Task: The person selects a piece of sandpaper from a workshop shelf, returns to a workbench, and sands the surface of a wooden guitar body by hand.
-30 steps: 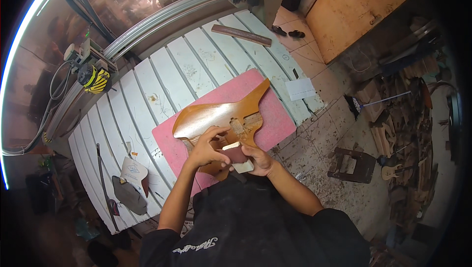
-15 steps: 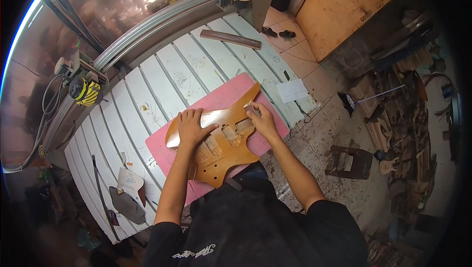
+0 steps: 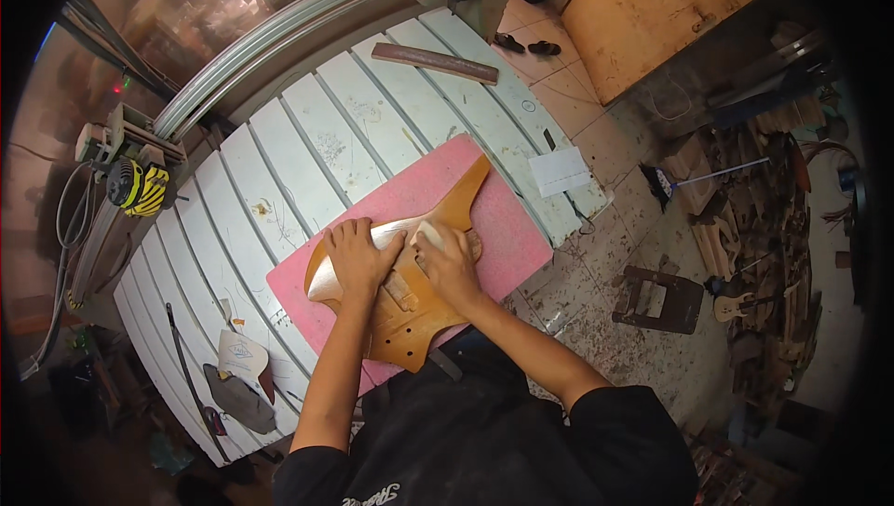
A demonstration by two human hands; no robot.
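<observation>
An amber-brown electric guitar body (image 3: pixel 421 318) with routed cavities and screw holes lies on a pink mat (image 3: pixel 521 238), its near end close to my waist. Flat on its left part rests my left hand (image 3: pixel 357 259), fingers spread, steadying the wood. My right hand (image 3: pixel 450 269) is closed around a small pale pad (image 3: pixel 428 232), pressed to the body's surface near the middle. Whether the pad is folded sandpaper or a block, I cannot tell. The fingers and palm hide part of the pad and some cavities.
The mat lies on a white slotted bench (image 3: pixel 214 264). On it are a dark wooden strip (image 3: pixel 435 63), a white paper (image 3: pixel 559 172), a curled printed sheet (image 3: pixel 244 355) and a grey piece (image 3: pixel 240 399). A machine head (image 3: pixel 138 185) stands left; a stool (image 3: pixel 658 299) is right.
My right hand has slid with the pale pad from the upper right horn leftward and nearer, to the body's middle beside my left hand. The left hand stays on the wood.
</observation>
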